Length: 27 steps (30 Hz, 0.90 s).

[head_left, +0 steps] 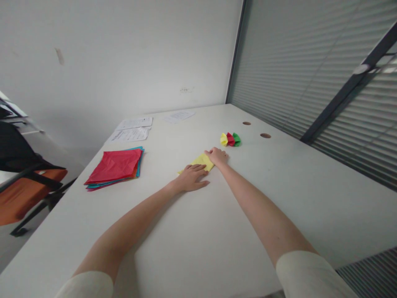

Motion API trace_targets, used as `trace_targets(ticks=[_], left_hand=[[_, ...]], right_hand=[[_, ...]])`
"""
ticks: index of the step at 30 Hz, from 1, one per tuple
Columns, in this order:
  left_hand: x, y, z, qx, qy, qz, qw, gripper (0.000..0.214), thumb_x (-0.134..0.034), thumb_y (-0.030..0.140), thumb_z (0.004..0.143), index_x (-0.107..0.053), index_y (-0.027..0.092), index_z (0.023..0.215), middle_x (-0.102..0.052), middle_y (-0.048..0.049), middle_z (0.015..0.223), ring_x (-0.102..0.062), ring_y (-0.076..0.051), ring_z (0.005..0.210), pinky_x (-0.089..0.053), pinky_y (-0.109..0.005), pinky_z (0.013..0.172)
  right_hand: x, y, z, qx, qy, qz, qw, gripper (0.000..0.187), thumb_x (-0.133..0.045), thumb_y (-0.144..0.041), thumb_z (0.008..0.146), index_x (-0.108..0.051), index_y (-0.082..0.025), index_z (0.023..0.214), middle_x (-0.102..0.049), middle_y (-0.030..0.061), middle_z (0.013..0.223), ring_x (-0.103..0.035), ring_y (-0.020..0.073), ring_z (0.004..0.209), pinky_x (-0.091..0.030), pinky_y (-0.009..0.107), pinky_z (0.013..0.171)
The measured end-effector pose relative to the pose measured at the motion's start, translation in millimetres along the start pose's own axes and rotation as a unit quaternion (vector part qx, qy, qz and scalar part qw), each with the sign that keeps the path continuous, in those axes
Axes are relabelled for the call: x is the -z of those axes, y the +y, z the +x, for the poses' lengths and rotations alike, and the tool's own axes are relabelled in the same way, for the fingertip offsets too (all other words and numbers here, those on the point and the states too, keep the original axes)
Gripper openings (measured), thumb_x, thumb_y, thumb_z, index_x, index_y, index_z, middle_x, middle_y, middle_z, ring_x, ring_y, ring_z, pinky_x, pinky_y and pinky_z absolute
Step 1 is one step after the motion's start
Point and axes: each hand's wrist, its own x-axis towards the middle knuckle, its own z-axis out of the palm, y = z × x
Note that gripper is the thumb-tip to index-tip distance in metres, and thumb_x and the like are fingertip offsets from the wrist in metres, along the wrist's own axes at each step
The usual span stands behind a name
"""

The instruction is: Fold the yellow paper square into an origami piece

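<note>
A folded yellow paper (202,161) lies on the white table (217,223), near the middle. My left hand (191,178) lies flat on the paper's near left end, fingers stretched out. My right hand (217,156) presses on its far right end with fingers curled down onto the fold. Just beyond my right hand sit three small folded paper pieces (230,139) in a row: yellow, red and green.
A stack of coloured paper sheets (116,166), red on top, lies to the left. Printed white sheets (133,129) lie at the far edge near the wall. Two round holes (265,135) pierce the tabletop at the right. An orange chair (21,190) stands at the left. Blinds run along the right.
</note>
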Motion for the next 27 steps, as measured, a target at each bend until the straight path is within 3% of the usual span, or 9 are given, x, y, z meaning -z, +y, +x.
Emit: trace_targets(ticks=[3, 5, 8, 10, 15, 22, 27], left_hand=[[-0.9, -1, 0, 0.001, -0.003, 0.002, 1.0, 0.046, -0.047, 0.054, 0.09, -0.057, 0.023, 0.122, -0.048, -0.0115, 0.144, -0.043, -0.027, 0.133, -0.034, -0.046, 0.107], [-1.5, -1, 0, 0.004, -0.006, 0.003, 1.0, 0.046, -0.046, 0.055, 0.09, -0.057, 0.024, 0.123, -0.047, -0.0113, 0.145, -0.042, -0.028, 0.134, -0.033, -0.046, 0.107], [-1.4, -2, 0, 0.001, -0.002, -0.002, 1.0, 0.044, -0.048, 0.054, 0.09, -0.057, 0.025, 0.122, -0.049, -0.0098, 0.143, -0.043, -0.027, 0.133, -0.033, -0.045, 0.108], [-0.9, -2, 0, -0.012, 0.002, -0.01, 1.0, 0.04, -0.049, 0.051, 0.09, -0.057, 0.026, 0.12, -0.053, -0.0081, 0.139, -0.045, -0.025, 0.131, -0.033, -0.043, 0.108], [-3.1, -2, 0, -0.005, 0.007, -0.002, 1.0, 0.042, -0.047, 0.053, 0.09, -0.057, 0.025, 0.12, -0.047, -0.0094, 0.144, -0.044, -0.026, 0.133, -0.032, -0.045, 0.108], [-4.5, -3, -2, -0.006, 0.008, -0.004, 1.0, 0.042, -0.047, 0.053, 0.09, -0.057, 0.025, 0.121, -0.044, -0.0093, 0.147, -0.043, -0.025, 0.133, -0.032, -0.044, 0.109], [1.8, 1, -4, -0.017, 0.002, -0.015, 1.0, 0.035, -0.05, 0.047, 0.09, -0.06, 0.027, 0.116, -0.05, -0.0074, 0.142, -0.048, -0.025, 0.127, -0.035, -0.044, 0.103]], right_hand=[[10, 7, 1, 0.063, 0.039, 0.042, 0.996, 0.036, -0.044, -0.046, 0.092, -0.067, -0.022, 0.105, -0.065, 0.0113, 0.111, -0.057, 0.0277, 0.105, -0.042, 0.042, 0.088], [17, 15, -6, 0.185, 0.066, 0.042, 0.98, 0.031, -0.046, -0.037, 0.093, -0.07, -0.021, 0.103, -0.065, 0.0103, 0.111, -0.057, 0.0247, 0.105, -0.042, 0.038, 0.09], [22, 29, -26, 0.386, 0.004, 0.02, 0.922, 0.028, -0.049, -0.033, 0.092, -0.072, -0.021, 0.102, -0.068, 0.0077, 0.113, -0.056, 0.0219, 0.107, -0.04, 0.036, 0.095], [21, 39, -41, 0.449, -0.029, -0.016, 0.893, 0.028, -0.049, -0.033, 0.093, -0.072, -0.023, 0.106, -0.067, 0.0065, 0.119, -0.054, 0.0231, 0.113, -0.039, 0.038, 0.097], [14, 54, -59, 0.446, -0.028, -0.05, 0.893, 0.041, -0.039, -0.039, 0.098, -0.062, -0.02, 0.125, -0.063, 0.0095, 0.129, -0.053, 0.0232, 0.12, -0.038, 0.04, 0.098], [8, 56, -61, 0.418, -0.004, -0.054, 0.907, 0.046, -0.034, -0.043, 0.099, -0.06, -0.018, 0.127, -0.061, 0.0096, 0.132, -0.052, 0.0232, 0.121, -0.035, 0.041, 0.099], [10, 55, -62, 0.401, -0.02, -0.098, 0.91, 0.052, -0.028, -0.048, 0.099, -0.057, -0.019, 0.13, -0.05, 0.0078, 0.144, -0.048, 0.027, 0.122, -0.035, 0.044, 0.097]])
